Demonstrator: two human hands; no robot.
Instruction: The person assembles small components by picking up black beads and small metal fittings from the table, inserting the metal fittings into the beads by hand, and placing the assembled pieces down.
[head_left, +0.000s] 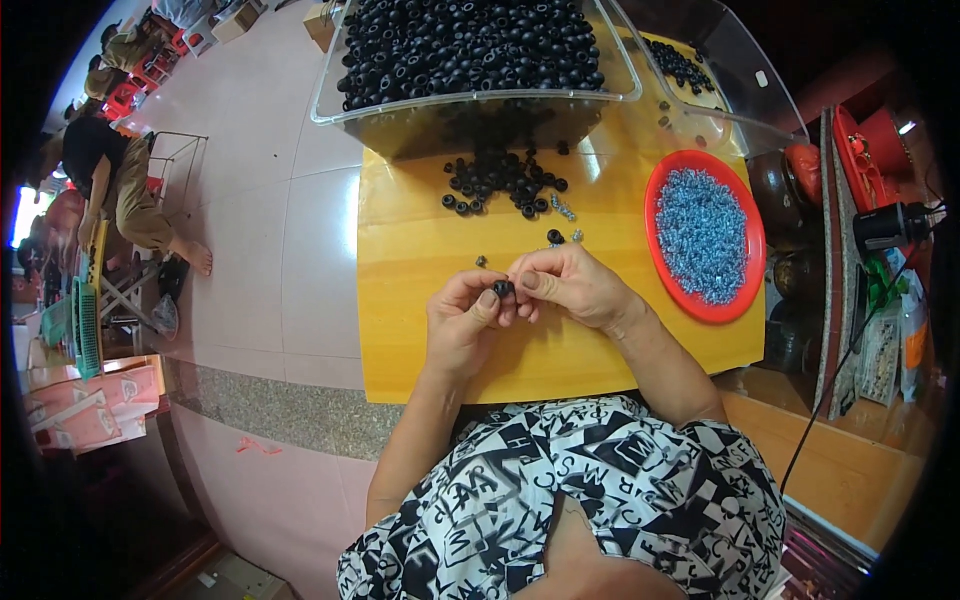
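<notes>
Over the yellow tabletop point(420, 345), my left hand point(466, 312) pinches a small black ring-like piece point(502, 288) between thumb and fingertips. My right hand point(580, 288) is closed beside it, thumb against the fingers and touching the piece's side; what it pinches, if anything, is hidden. Just beyond my hands lie a single black piece point(555, 237) and a few small silvery bits point(564, 208). A loose pile of black hollow pieces point(490, 185) spreads further back. At the right sits a red oval tray point(655, 225) filled with small blue-silver parts point(705, 235).
A clear plastic bin point(470, 97) heaped with black pieces stands at the back. Next to it, a second clear container point(745, 75) tilts near more black pieces point(678, 65). A black cable point(825, 385) hangs at the right. Another person point(125, 180) is across the floor at left.
</notes>
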